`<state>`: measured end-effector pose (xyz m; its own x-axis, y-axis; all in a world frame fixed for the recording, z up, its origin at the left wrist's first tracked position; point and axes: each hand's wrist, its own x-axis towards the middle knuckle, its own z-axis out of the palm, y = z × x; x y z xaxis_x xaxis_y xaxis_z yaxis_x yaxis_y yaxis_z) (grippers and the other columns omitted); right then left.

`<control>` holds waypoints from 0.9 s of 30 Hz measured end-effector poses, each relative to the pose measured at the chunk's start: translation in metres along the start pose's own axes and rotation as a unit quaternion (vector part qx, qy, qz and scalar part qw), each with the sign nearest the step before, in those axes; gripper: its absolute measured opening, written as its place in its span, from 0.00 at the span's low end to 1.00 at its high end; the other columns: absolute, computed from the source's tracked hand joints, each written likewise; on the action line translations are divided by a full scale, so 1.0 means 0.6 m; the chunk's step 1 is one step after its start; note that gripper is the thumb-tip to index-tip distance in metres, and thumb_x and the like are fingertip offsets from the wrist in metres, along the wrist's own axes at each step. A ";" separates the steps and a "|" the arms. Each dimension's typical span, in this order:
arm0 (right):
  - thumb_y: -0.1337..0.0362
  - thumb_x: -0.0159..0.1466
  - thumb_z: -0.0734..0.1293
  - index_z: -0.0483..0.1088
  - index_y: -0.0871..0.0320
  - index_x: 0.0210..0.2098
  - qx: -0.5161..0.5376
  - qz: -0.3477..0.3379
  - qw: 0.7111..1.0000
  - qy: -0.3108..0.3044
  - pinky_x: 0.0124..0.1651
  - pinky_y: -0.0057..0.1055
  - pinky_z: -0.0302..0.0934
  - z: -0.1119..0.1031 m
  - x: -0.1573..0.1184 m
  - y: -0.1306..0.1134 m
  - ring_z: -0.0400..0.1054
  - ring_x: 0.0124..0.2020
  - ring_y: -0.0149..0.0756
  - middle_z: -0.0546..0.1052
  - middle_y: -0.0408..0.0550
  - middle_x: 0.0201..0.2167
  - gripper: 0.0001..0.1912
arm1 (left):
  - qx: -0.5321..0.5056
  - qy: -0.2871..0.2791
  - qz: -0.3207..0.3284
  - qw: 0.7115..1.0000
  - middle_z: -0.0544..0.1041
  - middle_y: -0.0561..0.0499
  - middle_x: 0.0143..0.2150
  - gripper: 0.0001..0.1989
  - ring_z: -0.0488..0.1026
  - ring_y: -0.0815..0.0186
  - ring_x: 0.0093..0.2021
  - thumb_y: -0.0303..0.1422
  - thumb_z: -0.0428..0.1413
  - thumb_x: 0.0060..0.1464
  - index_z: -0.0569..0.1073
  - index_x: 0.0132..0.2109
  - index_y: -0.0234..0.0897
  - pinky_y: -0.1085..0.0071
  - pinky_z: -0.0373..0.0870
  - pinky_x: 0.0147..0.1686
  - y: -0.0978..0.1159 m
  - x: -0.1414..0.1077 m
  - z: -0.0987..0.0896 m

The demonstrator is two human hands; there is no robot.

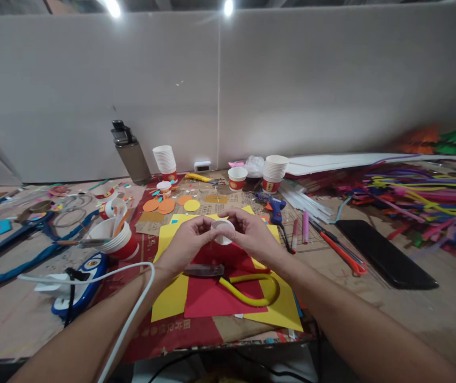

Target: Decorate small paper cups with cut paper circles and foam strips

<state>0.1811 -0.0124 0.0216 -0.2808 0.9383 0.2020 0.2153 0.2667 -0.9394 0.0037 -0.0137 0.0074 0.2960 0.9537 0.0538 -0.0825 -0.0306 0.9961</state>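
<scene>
Between both hands a small white round piece (pixel 223 232), which looks like a paper cup's end, is held above the sheets. My left hand (pixel 191 236) grips its left side, thumb and fingers closed on it. On the right side my right hand (pixel 250 234) holds it the same way, the thumbs close together. Beneath the hands lie a red sheet (pixel 212 295) and yellow sheets (pixel 287 311). Yellow-handled scissors (pixel 247 290) rest on top of them, just below the hands.
Stacked cups (pixel 164 159) and more cups (pixel 274 173) stand behind. A blue glue gun (pixel 278 210), markers (pixel 305 227), orange-handled scissors (pixel 341 252) and a black phone (pixel 385 254) lie right. Cups with tools (pixel 118 239) and a white cable (pixel 132 314) are left.
</scene>
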 end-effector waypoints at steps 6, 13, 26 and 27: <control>0.60 0.55 0.72 0.67 0.56 0.49 -0.001 -0.043 0.999 -0.017 0.41 0.31 0.64 0.010 -0.008 -0.006 0.70 0.39 0.35 0.76 0.48 0.43 0.23 | -0.096 0.051 -0.018 0.994 0.75 0.53 0.32 0.14 0.68 0.74 0.26 0.35 0.66 0.45 0.73 0.37 0.35 0.77 0.66 0.27 0.000 0.001 0.001; 0.60 0.60 0.68 0.72 0.57 0.39 0.025 -0.040 0.999 0.014 0.42 0.33 0.63 0.009 -0.004 0.009 0.70 0.37 0.35 0.77 0.47 0.36 0.09 | -0.081 0.049 0.000 0.995 0.76 0.51 0.35 0.14 0.71 0.70 0.34 0.34 0.67 0.43 0.73 0.36 0.34 0.75 0.67 0.36 -0.004 0.000 0.003; 0.60 0.60 0.68 0.72 0.56 0.41 0.051 -0.027 0.998 0.007 0.42 0.33 0.63 0.016 -0.012 -0.004 0.70 0.37 0.35 0.77 0.47 0.37 0.11 | -0.008 0.101 0.051 0.994 0.74 0.53 0.27 0.10 0.66 0.73 0.27 0.36 0.64 0.46 0.77 0.33 0.34 0.76 0.62 0.30 0.009 -0.001 -0.001; 0.60 0.60 0.68 0.72 0.56 0.41 0.059 -0.020 0.998 0.005 0.41 0.32 0.63 0.017 -0.012 -0.003 0.70 0.37 0.35 0.77 0.46 0.37 0.11 | -0.019 0.095 0.043 0.994 0.73 0.53 0.27 0.10 0.65 0.73 0.26 0.36 0.64 0.46 0.77 0.33 0.34 0.76 0.62 0.29 0.009 -0.001 -0.002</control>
<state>0.1733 -0.0219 0.0192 -0.2778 0.9298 0.2414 0.0932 0.2762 -0.9566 0.0021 -0.0139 0.0125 0.1020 0.9875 0.1203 -0.1373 -0.1058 0.9849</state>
